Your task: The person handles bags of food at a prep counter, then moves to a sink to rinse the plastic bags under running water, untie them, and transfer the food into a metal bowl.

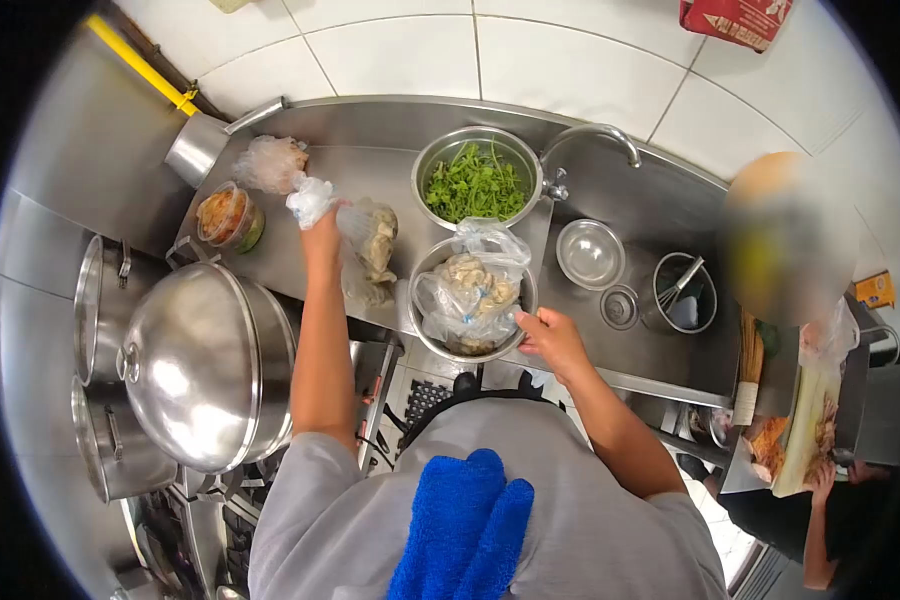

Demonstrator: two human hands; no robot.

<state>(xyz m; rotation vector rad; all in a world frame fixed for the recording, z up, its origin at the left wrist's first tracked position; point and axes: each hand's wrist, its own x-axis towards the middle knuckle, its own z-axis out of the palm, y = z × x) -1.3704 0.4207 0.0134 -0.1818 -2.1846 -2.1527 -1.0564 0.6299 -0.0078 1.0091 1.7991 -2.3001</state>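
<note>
Head view, near above counter (375, 172), facing down.

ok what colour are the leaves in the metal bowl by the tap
Bright green; the leaves show in the head view, the only one here.

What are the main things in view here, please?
Bowls: three, silver, centre and sink
Leaves: one heap, green, upper bowl
Plastic bags: several, whitish, lower bowl, counter
Tub: one, clear, counter's left
Large pots: three, silver, left
Saucepan: one, silver, upper left
Faucet: one, silver, behind sink
Whisk: one, silver, sink container
Packet: one, red, top right
Cloth: one, blue, grey shirt
Co-worker: one, dark-clothed, right
Left hand: one, bare, at whitish plastic
Right hand: one, bare, lower bowl's rim
</note>
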